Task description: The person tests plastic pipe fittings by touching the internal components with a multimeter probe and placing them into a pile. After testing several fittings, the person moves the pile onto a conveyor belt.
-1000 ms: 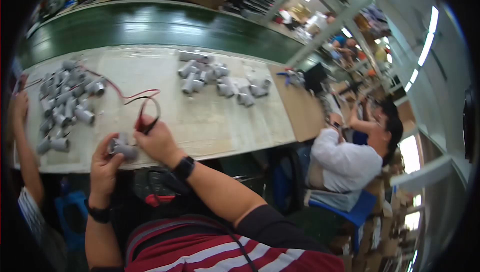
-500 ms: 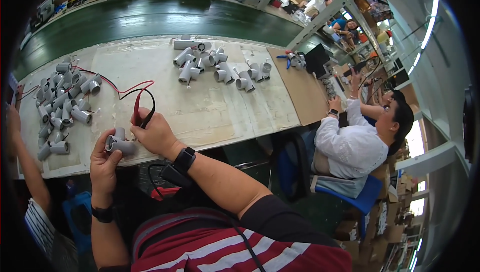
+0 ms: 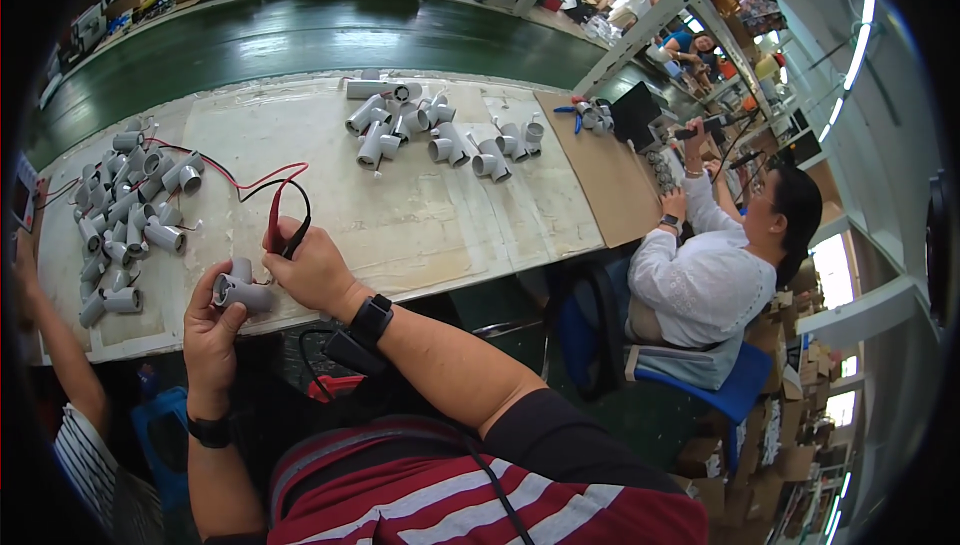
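My left hand [image 3: 212, 330] grips a grey T-shaped plastic fitting [image 3: 240, 290] just off the near edge of the pale worktable [image 3: 420, 235]. My right hand [image 3: 315, 267], with a black watch on its wrist, pinches a red probe and a black probe [image 3: 285, 230] and touches their tips to the fitting. Red and black leads [image 3: 255, 183] run from the probes away across the table to the left. A heap of the same grey fittings [image 3: 125, 210] lies at the table's left. A second heap [image 3: 430, 130] lies at the far middle.
A green conveyor belt [image 3: 300, 40] runs behind the table. A person in a white shirt [image 3: 705, 280] sits at the right on a blue chair beside a brown board. Another person's arm [image 3: 50, 345] reaches in at the left edge. Cardboard boxes stand behind the belt.
The view has shifted slightly. My hands keep the same hold on the fitting and the probes, at the table's near edge.
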A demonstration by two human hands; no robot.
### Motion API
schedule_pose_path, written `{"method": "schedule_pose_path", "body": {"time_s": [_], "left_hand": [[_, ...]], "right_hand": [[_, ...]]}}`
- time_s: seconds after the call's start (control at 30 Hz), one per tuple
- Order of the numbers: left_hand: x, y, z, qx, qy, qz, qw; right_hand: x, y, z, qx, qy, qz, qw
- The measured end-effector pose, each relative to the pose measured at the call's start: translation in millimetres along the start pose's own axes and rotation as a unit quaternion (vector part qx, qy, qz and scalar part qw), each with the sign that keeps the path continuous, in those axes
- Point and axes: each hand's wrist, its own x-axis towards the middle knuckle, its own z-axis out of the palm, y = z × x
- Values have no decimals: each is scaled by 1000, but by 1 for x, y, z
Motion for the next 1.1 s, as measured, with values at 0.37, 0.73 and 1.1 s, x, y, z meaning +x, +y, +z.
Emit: {"method": "schedule_pose_path", "body": {"time_s": [0.37, 0.73, 1.1], "left_hand": [[4, -3, 2, -6, -14, -3, 1000], [4, 8, -2, 10, 30, -62, 998], [74, 83, -127, 347, 286, 236, 861]], "right_hand": [[0, 0, -8, -15, 6, -9, 1000], [7, 5, -23, 209, 52, 94, 972], [2, 3, -15, 245, 10, 98, 964]]}}
